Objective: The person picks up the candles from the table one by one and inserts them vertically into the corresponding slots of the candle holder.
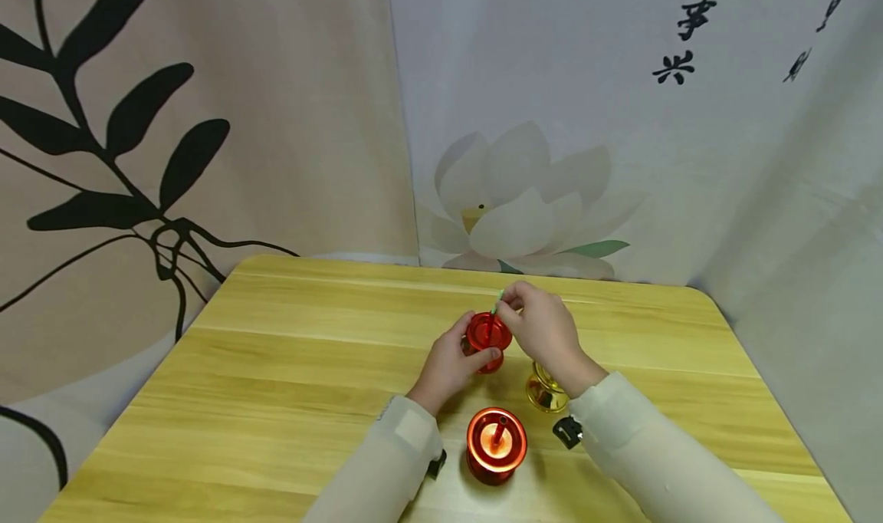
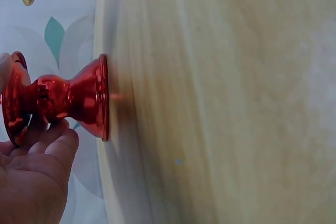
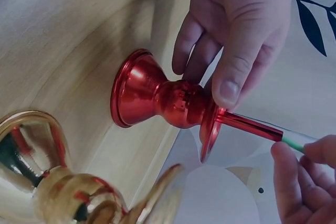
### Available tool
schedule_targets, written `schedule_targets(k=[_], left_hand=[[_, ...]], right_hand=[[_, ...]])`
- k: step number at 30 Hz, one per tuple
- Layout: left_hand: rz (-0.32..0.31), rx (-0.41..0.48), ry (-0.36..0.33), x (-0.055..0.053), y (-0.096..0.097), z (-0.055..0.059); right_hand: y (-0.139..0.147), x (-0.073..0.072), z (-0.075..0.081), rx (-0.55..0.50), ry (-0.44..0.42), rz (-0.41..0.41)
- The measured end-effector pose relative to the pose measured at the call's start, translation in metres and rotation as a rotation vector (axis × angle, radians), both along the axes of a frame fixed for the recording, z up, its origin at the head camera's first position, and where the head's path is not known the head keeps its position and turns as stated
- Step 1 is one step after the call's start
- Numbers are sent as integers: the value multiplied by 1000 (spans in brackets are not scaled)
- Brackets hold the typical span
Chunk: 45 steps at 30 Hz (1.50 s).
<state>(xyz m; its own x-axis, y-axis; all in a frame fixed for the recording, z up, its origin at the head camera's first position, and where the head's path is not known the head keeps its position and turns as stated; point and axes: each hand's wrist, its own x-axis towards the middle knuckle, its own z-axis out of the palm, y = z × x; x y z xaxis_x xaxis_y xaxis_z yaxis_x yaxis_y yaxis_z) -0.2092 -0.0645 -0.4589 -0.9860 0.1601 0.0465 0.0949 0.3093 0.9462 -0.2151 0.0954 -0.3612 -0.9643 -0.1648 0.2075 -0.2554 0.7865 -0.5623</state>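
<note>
My left hand (image 1: pixel 448 366) holds a shiny red candlestick (image 1: pixel 498 339) by its upper dish, thumb on the rim and fingers beneath. A narrow red tube (image 3: pixel 252 125) stands up from the middle of that dish. At the tube's tip, my right hand (image 1: pixel 545 330) pinches a thin green stick (image 3: pixel 293 144) between thumb and forefinger; most of the stick is hidden by the fingertips. In the left wrist view the candlestick's flared base (image 2: pixel 92 98) is close over the tabletop.
Nearer the front edge stands a second red candlestick (image 1: pixel 497 445) with its own centre tube. A gold candlestick (image 1: pixel 547 394) is under the right wrist, partly covered by it. The wooden table (image 1: pixel 290 377) ends at a printed curtain (image 1: pixel 331 124) behind.
</note>
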Motion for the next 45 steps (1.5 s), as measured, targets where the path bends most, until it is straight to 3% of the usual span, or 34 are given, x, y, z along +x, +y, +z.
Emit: schedule_targets(k=[10, 26, 37, 45], left_hand=[[-19, -2, 23, 2, 1, -1], [3, -54, 2, 5, -8, -1], [13, 32, -44, 13, -16, 1], [-5, 33, -40, 27, -26, 6]], right_hand=[[5, 4, 2, 24, 0, 33], [31, 30, 1, 17, 23, 48], [48, 42, 3, 3, 44, 60], [66, 49, 7, 17, 60, 37]])
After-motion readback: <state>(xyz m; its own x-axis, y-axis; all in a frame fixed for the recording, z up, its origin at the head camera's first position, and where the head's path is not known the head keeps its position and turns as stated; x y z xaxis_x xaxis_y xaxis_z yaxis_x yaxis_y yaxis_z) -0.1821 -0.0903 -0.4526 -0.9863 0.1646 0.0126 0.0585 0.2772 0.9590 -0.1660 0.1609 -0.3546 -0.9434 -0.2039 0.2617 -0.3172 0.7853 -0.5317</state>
